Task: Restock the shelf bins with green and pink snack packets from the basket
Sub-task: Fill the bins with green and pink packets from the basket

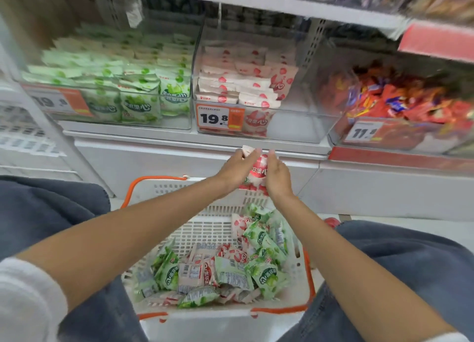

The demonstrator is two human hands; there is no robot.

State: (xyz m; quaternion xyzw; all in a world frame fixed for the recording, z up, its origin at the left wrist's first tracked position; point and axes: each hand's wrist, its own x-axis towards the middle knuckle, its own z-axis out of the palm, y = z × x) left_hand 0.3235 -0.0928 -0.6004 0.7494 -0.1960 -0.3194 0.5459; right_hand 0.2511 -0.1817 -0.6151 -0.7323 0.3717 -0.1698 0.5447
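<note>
Both my hands hold a small stack of pink snack packets (pixel 259 166) above the far end of the basket, just below the shelf edge. My left hand (pixel 237 168) grips the stack from the left and my right hand (pixel 278 176) from the right. The white basket (pixel 205 228) with orange handles sits between my knees and holds several green packets (pixel 266 277) and pink packets (pixel 197 275) mixed together. On the shelf a clear bin of green packets (pixel 133 85) stands left of a clear bin of pink packets (pixel 246 85).
A third clear bin (pixel 400 103) with red and orange sweets stands to the right. Price tags (pixel 219 118) hang on the bin fronts. An upper shelf (pixel 256 0) runs above the bins. My jeans-clad knees flank the basket.
</note>
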